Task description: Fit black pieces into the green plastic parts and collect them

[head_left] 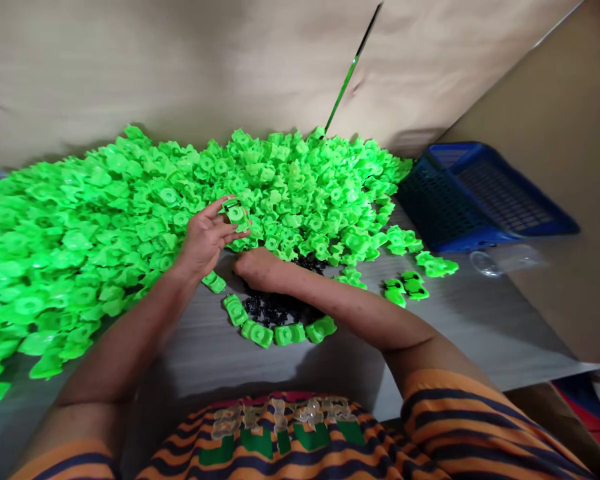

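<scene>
My left hand (205, 237) grips a green plastic toy car body (237, 213) between thumb and fingers, its underside facing me. A black part (231, 206) sits across one end of it. Lower and to the right, my right hand (260, 269) is closed at the edge of a pile of small black plastic parts (273, 311); its fingertips are hidden. Several green car bodies (257, 334) lie in a curve along the near side of the black pile. Another car body (213, 282) rests below my left hand.
A large heap of green car bodies (105, 207) covers the back and left of the grey table (195, 360). To the right are a few green bodies with black parts (413, 285), a blue basket (505, 200) and a clear plastic piece (486, 264). A thin rod (347, 80) rises behind the heap.
</scene>
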`<state>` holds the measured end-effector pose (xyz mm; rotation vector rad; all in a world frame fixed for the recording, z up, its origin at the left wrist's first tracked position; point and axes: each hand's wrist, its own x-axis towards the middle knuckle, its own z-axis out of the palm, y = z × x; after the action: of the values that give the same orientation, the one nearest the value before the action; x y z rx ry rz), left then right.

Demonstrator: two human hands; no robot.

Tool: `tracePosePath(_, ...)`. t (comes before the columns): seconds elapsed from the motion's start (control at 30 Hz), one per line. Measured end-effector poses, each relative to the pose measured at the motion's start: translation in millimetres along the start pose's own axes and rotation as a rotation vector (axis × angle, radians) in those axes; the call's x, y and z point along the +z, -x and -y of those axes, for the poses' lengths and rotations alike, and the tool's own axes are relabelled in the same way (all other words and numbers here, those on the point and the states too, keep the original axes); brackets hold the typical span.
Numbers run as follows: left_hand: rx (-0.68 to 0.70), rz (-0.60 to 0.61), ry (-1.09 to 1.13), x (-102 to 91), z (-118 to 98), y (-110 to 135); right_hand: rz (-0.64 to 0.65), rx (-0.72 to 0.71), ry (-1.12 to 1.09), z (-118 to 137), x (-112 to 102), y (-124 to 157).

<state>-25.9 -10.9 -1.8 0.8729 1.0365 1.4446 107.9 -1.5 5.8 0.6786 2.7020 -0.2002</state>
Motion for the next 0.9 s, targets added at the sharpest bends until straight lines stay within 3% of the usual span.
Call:
tracePosePath(0.1,-0.016,0.006,0.003,1.3,0.7,0.7,0.012,0.015,-0.011,-0.8,2.5,-1.9)
tracePosePath(0.2,-0.028,0.003,0.004,3.5,1.9,0.9,-0.062,0.036,-0.034,-5.1,6.0,2.7)
tracePosePath(0.4,-0.033,0.003,-0.003,6.4,8.7,0.7,-0.306,-0.034,-0.234,-27.8,14.5,41.1)
tracePosePath(0.57,-0.073,0.057,-0.038,7.0,14.4,3.9,-0.669,-0.022,-0.586,-51.3,28.3,67.0)
tracePosePath(0.7,-0.117,0.076,-0.056,8.5,13.8,6.2,-0.868,0.048,-0.707,-60.5,35.4,63.8)
tracePosePath(0.9,-0.134,0.073,-0.024,12.7,10.8,8.7,-1.022,0.038,-0.743,-58.8,42.4,50.7)
